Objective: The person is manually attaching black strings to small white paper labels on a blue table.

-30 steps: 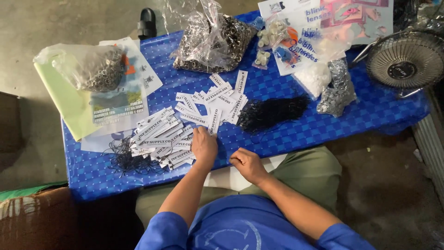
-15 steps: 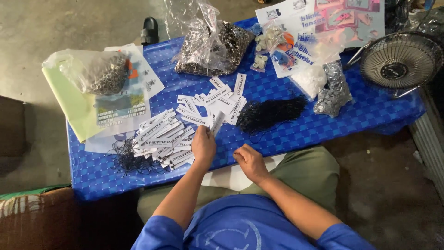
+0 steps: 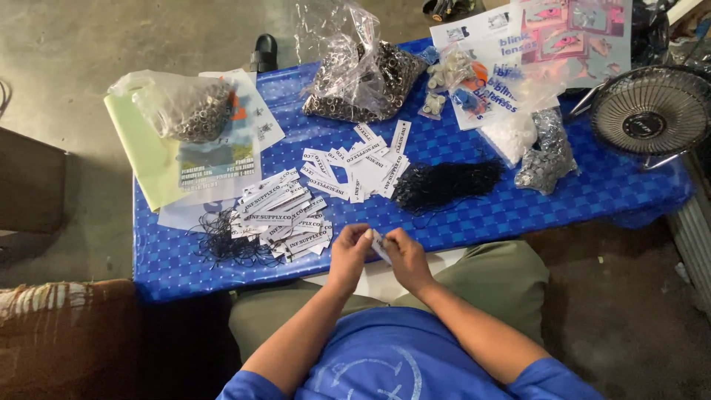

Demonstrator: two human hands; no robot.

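Note:
My left hand and my right hand meet at the near edge of the blue checked table, and both pinch one small white paper tag between the fingertips. Just left of my hands lies a heap of white printed tags with black strings attached. A second loose spread of white tags lies further back, beside a bundle of black strings.
Clear bags of metal rings stand at the back centre, back left and right. Printed sheets and a green folder lie at the back. A small black fan sits far right.
My left hand has come off the tag heap and back toward me. Both hands have closed together on a single white tag at the table's near edge.

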